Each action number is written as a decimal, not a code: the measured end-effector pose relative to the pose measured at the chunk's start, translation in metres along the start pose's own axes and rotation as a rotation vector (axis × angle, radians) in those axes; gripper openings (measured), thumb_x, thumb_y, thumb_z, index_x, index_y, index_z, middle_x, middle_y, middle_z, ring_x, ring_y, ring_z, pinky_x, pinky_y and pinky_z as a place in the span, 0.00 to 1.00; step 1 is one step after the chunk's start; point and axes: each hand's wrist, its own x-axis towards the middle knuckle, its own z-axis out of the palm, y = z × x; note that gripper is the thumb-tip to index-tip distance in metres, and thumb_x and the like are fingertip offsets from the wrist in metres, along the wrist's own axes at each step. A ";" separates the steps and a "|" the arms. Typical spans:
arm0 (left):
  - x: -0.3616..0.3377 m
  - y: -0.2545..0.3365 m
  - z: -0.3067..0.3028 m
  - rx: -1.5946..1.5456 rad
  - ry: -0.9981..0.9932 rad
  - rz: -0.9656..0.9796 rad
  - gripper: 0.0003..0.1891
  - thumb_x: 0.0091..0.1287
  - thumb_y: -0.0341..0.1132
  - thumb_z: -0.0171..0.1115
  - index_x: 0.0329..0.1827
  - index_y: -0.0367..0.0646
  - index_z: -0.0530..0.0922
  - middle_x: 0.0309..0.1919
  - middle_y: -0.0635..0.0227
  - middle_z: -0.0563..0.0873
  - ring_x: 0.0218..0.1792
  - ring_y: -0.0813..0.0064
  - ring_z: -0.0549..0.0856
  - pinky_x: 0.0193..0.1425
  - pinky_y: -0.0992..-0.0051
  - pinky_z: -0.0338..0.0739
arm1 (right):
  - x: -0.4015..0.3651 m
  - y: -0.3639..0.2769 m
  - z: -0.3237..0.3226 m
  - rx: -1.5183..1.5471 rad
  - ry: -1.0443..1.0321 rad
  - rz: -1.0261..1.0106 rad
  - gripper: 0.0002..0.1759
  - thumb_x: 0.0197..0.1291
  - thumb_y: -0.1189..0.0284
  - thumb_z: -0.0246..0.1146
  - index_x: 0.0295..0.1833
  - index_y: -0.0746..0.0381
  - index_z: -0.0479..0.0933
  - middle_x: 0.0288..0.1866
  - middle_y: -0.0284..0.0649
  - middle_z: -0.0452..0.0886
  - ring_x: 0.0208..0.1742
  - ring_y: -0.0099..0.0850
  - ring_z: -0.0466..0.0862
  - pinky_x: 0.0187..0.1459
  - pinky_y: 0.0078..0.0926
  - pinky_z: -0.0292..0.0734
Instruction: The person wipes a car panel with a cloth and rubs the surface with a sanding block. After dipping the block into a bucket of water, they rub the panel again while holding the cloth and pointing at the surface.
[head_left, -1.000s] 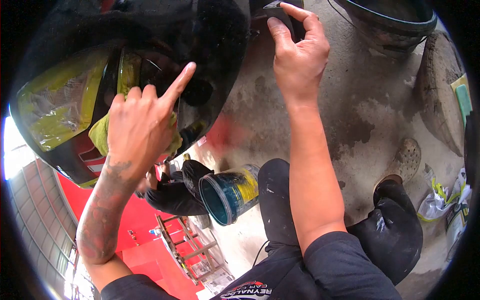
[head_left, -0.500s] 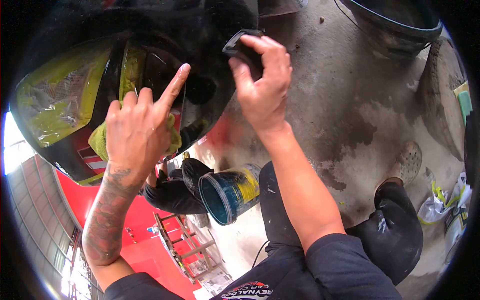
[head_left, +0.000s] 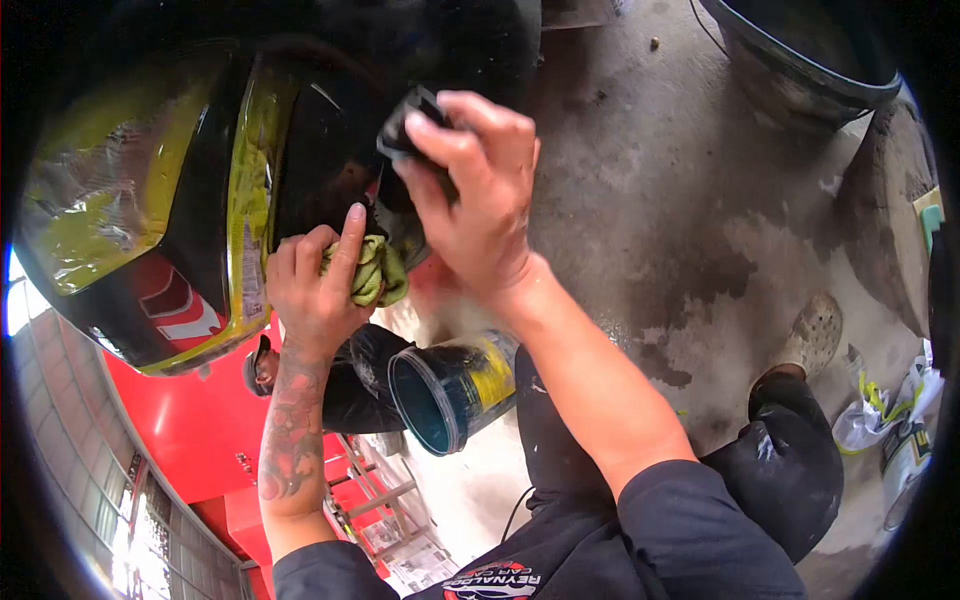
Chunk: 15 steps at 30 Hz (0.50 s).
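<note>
The grip of the right hand (head_left: 480,190) holds a black block (head_left: 408,128) just inside the dark bodywork's (head_left: 325,130) edge, the left hand (head_left: 315,285) clasps a green cloth (head_left: 385,272) near the lower edge, and roomy floor (head_left: 640,200) separates bodywork from tub (head_left: 795,90).

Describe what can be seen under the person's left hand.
A bunched green cloth shows under the left hand, its folds bulging out toward the picture's right. The cloth's remainder, and whatever lies directly beneath the palm, cannot be seen: the hand covers them.

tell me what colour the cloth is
The cloth is yellowish green, seen best in the head view.
</note>
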 end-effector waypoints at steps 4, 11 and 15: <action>-0.005 -0.003 0.008 -0.020 0.070 0.018 0.44 0.40 0.39 0.84 0.70 0.50 0.88 0.47 0.66 0.83 0.45 0.59 0.82 0.50 0.59 0.80 | 0.027 0.009 0.008 0.020 0.045 -0.050 0.27 0.53 0.78 0.81 0.60 0.54 0.86 0.62 0.45 0.84 0.58 0.44 0.81 0.58 0.40 0.77; -0.009 -0.005 0.012 -0.045 0.131 0.025 0.40 0.39 0.37 0.84 0.65 0.51 0.90 0.47 0.67 0.84 0.46 0.58 0.83 0.52 0.58 0.80 | 0.014 0.010 0.011 0.036 0.052 -0.079 0.25 0.53 0.75 0.81 0.59 0.52 0.86 0.61 0.41 0.84 0.57 0.43 0.81 0.58 0.40 0.76; -0.011 -0.005 0.014 -0.063 0.141 0.018 0.38 0.40 0.37 0.84 0.64 0.51 0.91 0.47 0.67 0.84 0.47 0.58 0.84 0.53 0.58 0.80 | 0.030 0.013 0.016 0.033 0.093 -0.073 0.24 0.53 0.73 0.80 0.58 0.51 0.86 0.59 0.38 0.84 0.55 0.43 0.81 0.58 0.43 0.74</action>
